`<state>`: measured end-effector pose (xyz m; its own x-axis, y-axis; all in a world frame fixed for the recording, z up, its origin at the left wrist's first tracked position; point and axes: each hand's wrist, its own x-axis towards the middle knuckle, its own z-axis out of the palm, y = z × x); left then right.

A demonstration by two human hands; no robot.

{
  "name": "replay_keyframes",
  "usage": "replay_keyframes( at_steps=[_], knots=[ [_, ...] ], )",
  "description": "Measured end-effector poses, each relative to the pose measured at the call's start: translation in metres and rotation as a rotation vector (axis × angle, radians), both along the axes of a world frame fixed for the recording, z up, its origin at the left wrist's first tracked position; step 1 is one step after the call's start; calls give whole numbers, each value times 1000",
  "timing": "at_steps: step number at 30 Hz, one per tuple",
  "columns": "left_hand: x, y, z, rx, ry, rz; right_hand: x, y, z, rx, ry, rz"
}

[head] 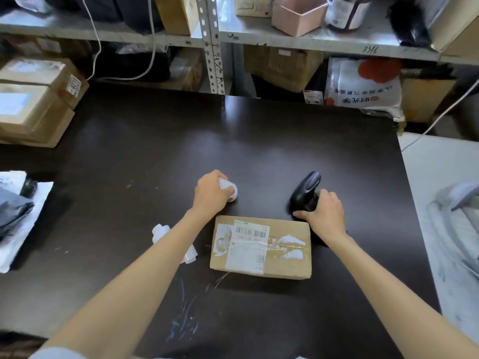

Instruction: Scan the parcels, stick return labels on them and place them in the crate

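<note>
risk of misread: right hand [324,216] has fingers curled round scanner [307,193], just beyond parcel [282,255] lying flat on table [259,138] between the forearms; unless aimed at barcode [250,233], scan probably fails. left hand [210,195] grips white roll [229,190].

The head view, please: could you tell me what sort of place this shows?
Probably a courier depot or stockroom: metal shelving holding cardboard boxes, a barcode-labelled parcel on the dark table, and a barcode scanner gripped by the right hand.
</note>
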<state>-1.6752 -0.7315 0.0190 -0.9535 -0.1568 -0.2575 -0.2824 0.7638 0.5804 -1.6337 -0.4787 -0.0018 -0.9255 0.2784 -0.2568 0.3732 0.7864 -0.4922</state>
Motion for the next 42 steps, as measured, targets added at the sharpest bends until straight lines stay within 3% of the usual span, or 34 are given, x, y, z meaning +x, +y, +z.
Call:
replay_keyframes(
  at_steps=[3,6,7,10,12,19,23,28,36,42],
  knots=[
    [11,13,16,549,-106,249,3,2,21,-136,25,-130],
    [28,34,35,1027,-168,380,22,-18,56,-342,372,-222],
    [35,41,41,1182,-164,406,30,-31,68,-458,399,-189],
    [58,59,58,1558,-189,432,48,-71,90,-805,258,-110],
    [70,61,66,1651,-230,369,56,-84,95,-839,291,-125],
    [95,29,91,1586,-270,69,66,-76,119,-827,395,3],
    [114,26,100,1315,-153,-12,83,-89,134,-791,413,38],
    [138,25,104,857,195,52,99,-108,138,-640,469,55],
    [158,8,109,838,182,36,108,-100,142,-606,469,247],
    [165,0,113,967,93,-14,114,-94,143,-627,481,264]
  ],
)
